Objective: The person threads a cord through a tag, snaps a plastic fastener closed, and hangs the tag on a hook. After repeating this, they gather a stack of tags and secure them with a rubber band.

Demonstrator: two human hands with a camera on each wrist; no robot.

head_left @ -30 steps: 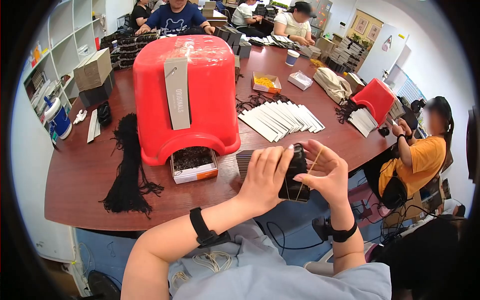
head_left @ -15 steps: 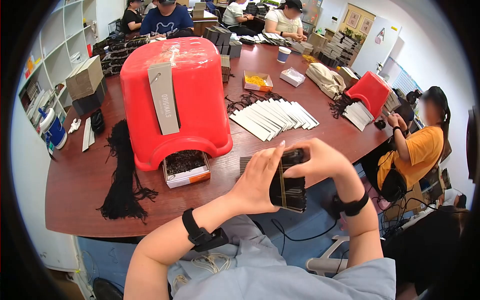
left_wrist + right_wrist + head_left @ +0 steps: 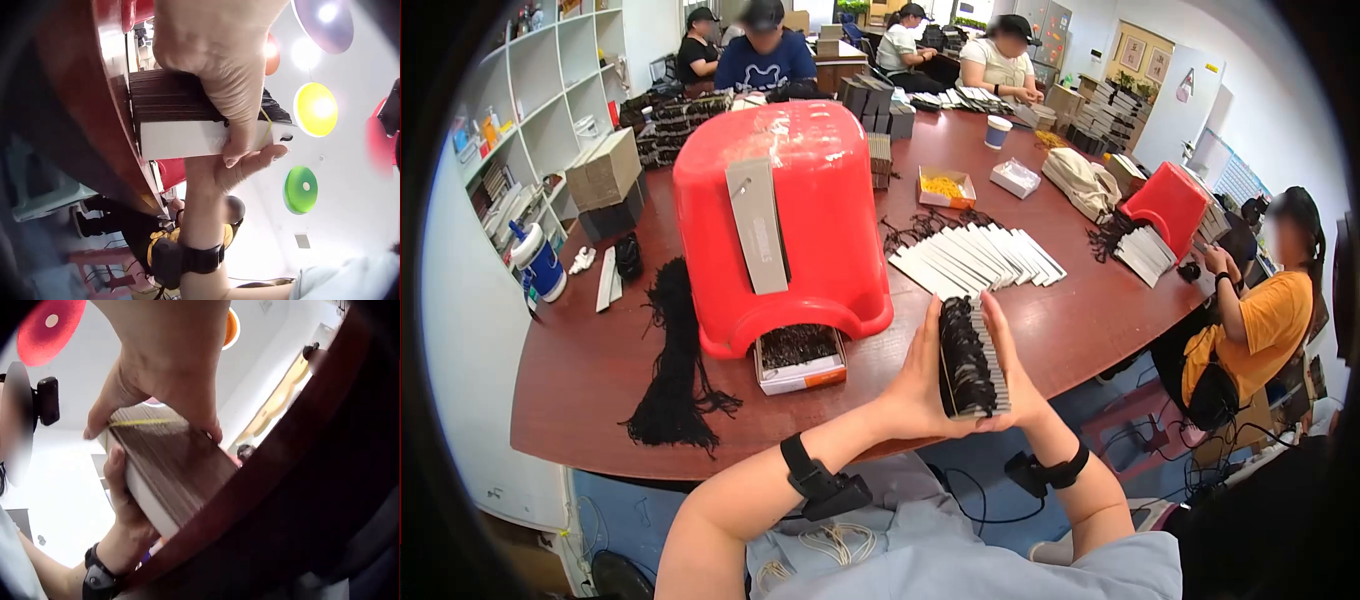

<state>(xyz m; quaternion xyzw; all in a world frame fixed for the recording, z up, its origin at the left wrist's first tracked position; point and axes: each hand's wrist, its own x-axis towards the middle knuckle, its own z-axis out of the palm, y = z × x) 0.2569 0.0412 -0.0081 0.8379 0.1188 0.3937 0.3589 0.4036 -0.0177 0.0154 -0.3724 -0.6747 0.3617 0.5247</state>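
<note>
Both hands hold a thick stack of hang tags [image 3: 973,360] above the table's near edge, with its knotted black strings facing up in the head view. My left hand [image 3: 915,385] grips the stack's left side; in the left wrist view its thumb [image 3: 239,142] lies over the white outer tag [image 3: 181,139]. On the opposite side, my right hand [image 3: 1018,385] grips it, with thumb and fingers around the edges in the right wrist view. A yellow rubber band [image 3: 147,422] runs around the stack near one end.
An upturned red plastic tub [image 3: 780,220] stands at left over a box of black bits [image 3: 800,375]. Black cords [image 3: 675,370] lie beside it. Fanned white tags [image 3: 980,258] and a box of yellow rubber bands [image 3: 945,187] are farther back. A person in orange [image 3: 1260,320] sits at right.
Earlier, my right fingers stretched a rubber band at the stack; now the band sits around it. The stack has been turned strings-up, and my right hand has shifted to grip its side.
</note>
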